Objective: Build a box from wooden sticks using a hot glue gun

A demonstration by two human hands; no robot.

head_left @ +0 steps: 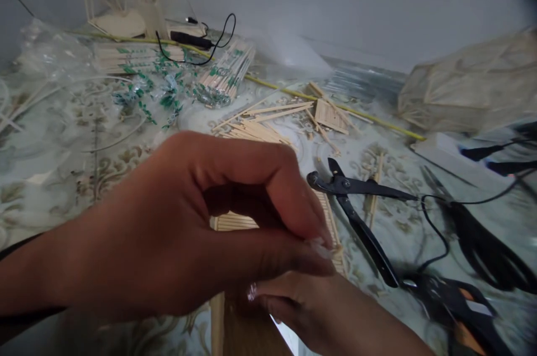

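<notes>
My left hand (201, 222) is in front, its thumb and index finger pinched together around a small whitish translucent bit (322, 248). Below it, my right hand (310, 305) comes in from the lower right with bent fingers; one shows a glittery nail. What these fingers hold, if anything, is hidden. Both hands are over a piece built from thin wooden sticks (237, 222), mostly covered by them. Its ribbed edge shows beside the left fingertips, and a brown panel (247, 328) lies under the right hand.
Black-handled cutters (356, 222) lie open to the right, near long-nose pliers (470, 238) and a black-and-orange tool (465, 311). Loose sticks (260, 127), wrapped stick bundles (229, 74) and a black cable (226, 32) lie behind. A power strip (457, 157) and a stick-framed model (465, 88) stand right.
</notes>
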